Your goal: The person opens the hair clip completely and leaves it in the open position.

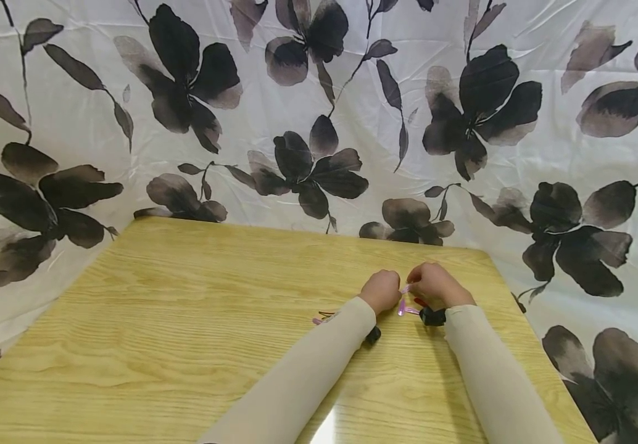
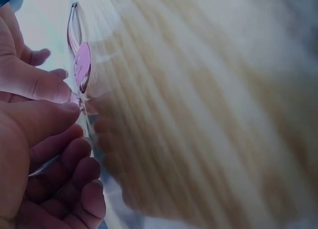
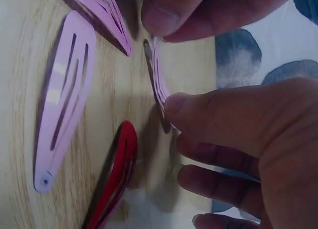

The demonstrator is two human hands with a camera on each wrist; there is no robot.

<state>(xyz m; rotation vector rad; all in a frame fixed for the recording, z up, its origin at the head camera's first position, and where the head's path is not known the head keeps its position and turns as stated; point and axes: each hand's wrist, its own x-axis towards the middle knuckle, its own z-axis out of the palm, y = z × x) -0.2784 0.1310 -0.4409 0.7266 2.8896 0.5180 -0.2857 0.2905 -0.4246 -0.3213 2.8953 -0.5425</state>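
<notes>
Both hands meet over a pink snap hair clip [image 3: 158,72] near the table's far right. My right hand [image 1: 437,285] pinches one end between thumb and finger, its other fingers loosely bent. At the opposite end, the thumb and fingertip of my left hand [image 1: 381,291] grip the clip, which looks slightly bowed. Below them on the table lie a light pink hair clip [image 3: 64,100], a second pink hair clip [image 3: 102,15] and a red hair clip [image 3: 119,172]. In the left wrist view, pink clips [image 2: 83,65] lie just beyond the joined fingertips.
Left of the left forearm lies another small group, with a pink clip [image 1: 318,320] and a dark and orange clip [image 1: 327,314], partly hidden by the sleeve. The wooden table [image 1: 186,345] ends at a floral cloth [image 1: 308,123] behind and at the right.
</notes>
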